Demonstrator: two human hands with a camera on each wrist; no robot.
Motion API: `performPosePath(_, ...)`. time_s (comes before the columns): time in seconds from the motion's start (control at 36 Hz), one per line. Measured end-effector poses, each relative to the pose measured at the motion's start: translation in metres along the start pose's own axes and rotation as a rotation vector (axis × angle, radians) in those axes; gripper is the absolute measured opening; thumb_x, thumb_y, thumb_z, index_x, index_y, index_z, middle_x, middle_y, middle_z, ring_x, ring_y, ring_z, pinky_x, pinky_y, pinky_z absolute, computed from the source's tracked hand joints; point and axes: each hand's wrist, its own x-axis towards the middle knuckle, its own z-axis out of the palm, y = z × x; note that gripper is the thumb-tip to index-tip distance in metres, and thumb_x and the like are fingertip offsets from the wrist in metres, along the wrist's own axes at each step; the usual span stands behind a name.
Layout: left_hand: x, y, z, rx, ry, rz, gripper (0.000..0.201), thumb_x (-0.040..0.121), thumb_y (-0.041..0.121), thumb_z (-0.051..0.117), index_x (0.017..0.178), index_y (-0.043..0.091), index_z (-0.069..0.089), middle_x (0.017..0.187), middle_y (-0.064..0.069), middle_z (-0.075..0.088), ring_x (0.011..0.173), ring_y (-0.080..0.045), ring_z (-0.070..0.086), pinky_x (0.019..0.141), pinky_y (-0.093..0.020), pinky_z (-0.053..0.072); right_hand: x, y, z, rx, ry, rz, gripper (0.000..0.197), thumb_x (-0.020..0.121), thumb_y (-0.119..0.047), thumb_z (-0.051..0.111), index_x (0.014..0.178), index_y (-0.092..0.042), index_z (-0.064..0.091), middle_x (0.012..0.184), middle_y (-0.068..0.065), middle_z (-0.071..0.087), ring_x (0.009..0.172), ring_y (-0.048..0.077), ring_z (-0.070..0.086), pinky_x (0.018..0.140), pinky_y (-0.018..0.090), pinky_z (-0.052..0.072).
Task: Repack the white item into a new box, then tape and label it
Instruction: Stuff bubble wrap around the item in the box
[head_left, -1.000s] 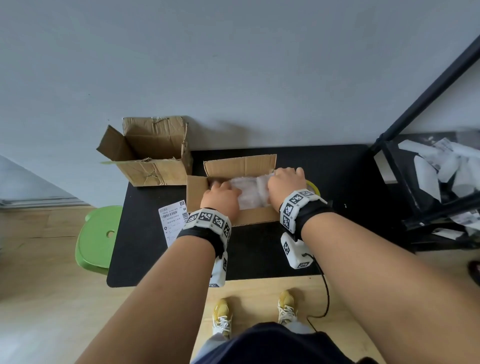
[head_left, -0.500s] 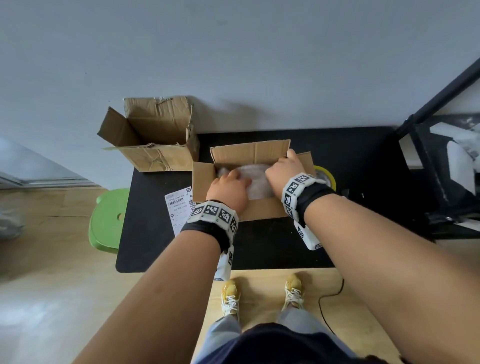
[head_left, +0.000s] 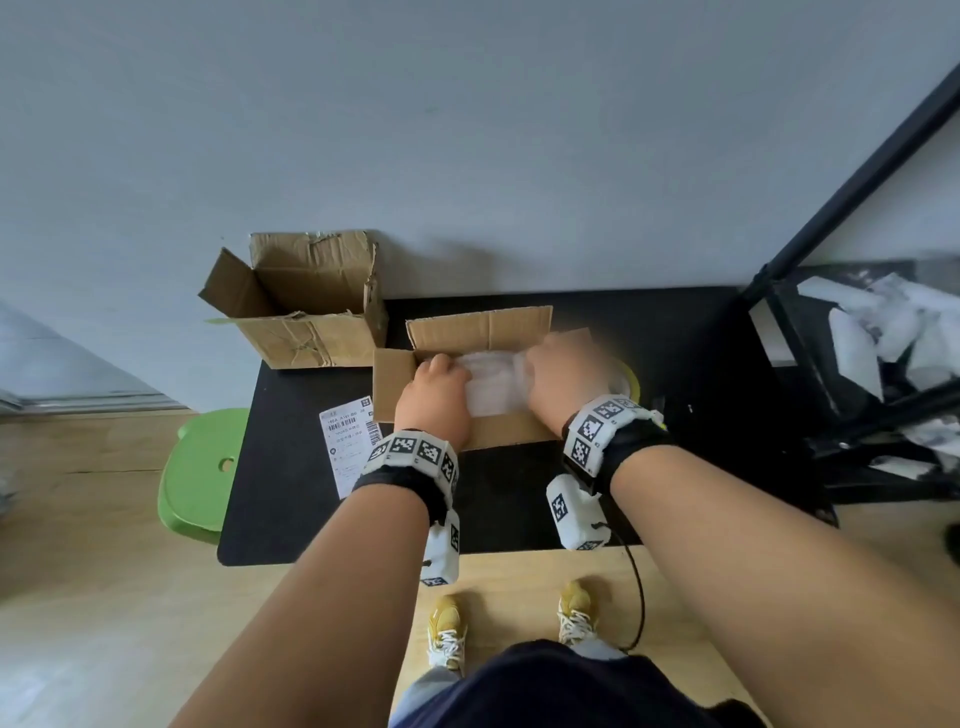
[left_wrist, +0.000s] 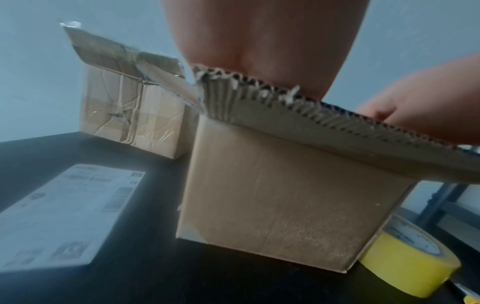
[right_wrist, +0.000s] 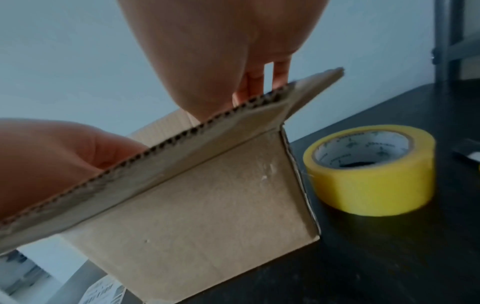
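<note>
Since earlier, right hand slid toward three o'clock; both, left hand too, pressed the soft (seemingly light) white item boxward, grip unclear.

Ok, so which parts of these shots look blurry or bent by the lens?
Head view: the right hand is smeared by motion blur, the left hand sharper; the black shelf frame leans from wide-angle distortion. Left wrist view: the white printed shipping label is soft and unreadable. Right wrist view: the yellow tape roll is fairly sharp, the near brown cardboard flap blurred.

Grey wall, wooden floor, black table
</note>
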Motion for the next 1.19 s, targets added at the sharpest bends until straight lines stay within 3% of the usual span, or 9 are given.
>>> performPosePath(0.14,-0.017,-0.007,0.002,-0.070,0.303,-0.016,0.042,0.083,0.005,0.049,0.123,0.015,0.059,0.129,-0.005,0.049,0.120,-0.026,0.042,0.101,-0.037,0.037,-0.016,0.004,-0.005,0.139,0.204,0.139,0.027,0.086,-0.018,0.052,0.111,-0.015,0.061,0.116,0.007,0.053,0.111,0.029,0.046,0.089,0.040,0.036)
performPosePath(0.25,-0.027,-0.010,0.002,-0.047,0.473,-0.117,0.041,0.086,0.009,0.050,0.127,0.011,0.053,0.136,-0.010,0.044,0.127,-0.030,0.037,0.108,-0.039,0.027,-0.021,0.010,-0.012,0.146,0.213,0.353,0.040,0.084,-0.024,0.061,0.121,-0.014,0.051,0.123,0.009,0.051,0.114,0.030,0.046,0.092,0.041,0.038)
performPosePath(0.36,-0.033,-0.012,-0.003,-0.095,0.400,-0.342,0.056,0.089,0.018,0.049,0.142,0.007,0.031,0.147,-0.016,0.031,0.135,-0.033,0.028,0.111,-0.041,0.024,-0.024,0.011,-0.019,0.309,0.041,0.464,0.040,0.090,-0.024,0.053,0.125,-0.008,0.041,0.113,0.012,0.061,0.100,0.032,0.059,0.078,0.038,0.044)
performPosePath(0.42,-0.034,-0.011,-0.007,-0.211,0.333,-0.439,0.060,0.087,0.014,0.050,0.142,0.007,0.027,0.140,-0.017,0.035,0.126,-0.034,0.038,0.099,-0.041,0.035,-0.025,0.010,-0.019,0.364,0.011,0.474,0.029,0.092,-0.018,0.049,0.117,-0.007,0.041,0.099,0.012,0.065,0.079,0.030,0.057,0.064,0.033,0.041)
performPosePath(0.53,-0.034,-0.012,-0.017,-0.363,0.277,-0.492,0.051,0.089,0.005,0.047,0.137,0.008,0.029,0.131,-0.017,0.037,0.104,-0.037,0.057,0.067,-0.034,0.040,-0.026,0.007,-0.022,0.365,0.016,0.458,0.027,0.092,-0.013,0.047,0.118,-0.008,0.039,0.080,0.006,0.055,0.070,0.028,0.053,0.058,0.031,0.036)
performPosePath(0.72,-0.028,-0.003,-0.036,-0.407,0.339,-0.329,0.032,0.093,0.016,0.054,0.123,0.010,0.041,0.123,-0.015,0.049,0.102,-0.038,0.057,0.077,-0.037,0.041,-0.023,0.010,-0.028,0.420,0.056,0.426,0.021,0.096,-0.014,0.048,0.116,-0.008,0.044,0.101,0.012,0.064,0.084,0.031,0.061,0.060,0.031,0.038)
performPosePath(0.92,-0.011,0.000,-0.044,-0.418,0.353,-0.277,0.026,0.091,0.005,0.053,0.113,0.013,0.041,0.118,-0.010,0.052,0.092,-0.032,0.057,0.070,-0.035,0.039,-0.013,0.014,-0.025,0.476,0.019,0.410,0.028,0.094,-0.010,0.045,0.121,-0.013,0.043,0.084,0.004,0.055,0.070,0.025,0.055,0.060,0.033,0.045)
performPosePath(1.11,-0.008,-0.004,-0.033,-0.394,0.271,-0.234,0.040,0.092,0.003,0.047,0.129,0.013,0.042,0.130,-0.009,0.053,0.106,-0.030,0.058,0.077,-0.032,0.041,-0.012,0.009,-0.028,0.496,-0.043,0.330,0.034,0.093,-0.032,0.050,0.124,-0.020,0.050,0.103,0.004,0.065,0.085,0.025,0.063,0.065,0.030,0.046)
performPosePath(1.19,-0.007,-0.002,-0.027,-0.353,0.201,-0.150,0.032,0.094,0.011,0.045,0.125,0.012,0.052,0.123,-0.009,0.057,0.107,-0.027,0.055,0.080,-0.030,0.038,-0.009,0.004,-0.027,0.494,-0.093,0.291,0.029,0.093,-0.035,0.045,0.109,-0.019,0.064,0.104,0.004,0.065,0.083,0.023,0.063,0.072,0.034,0.054)
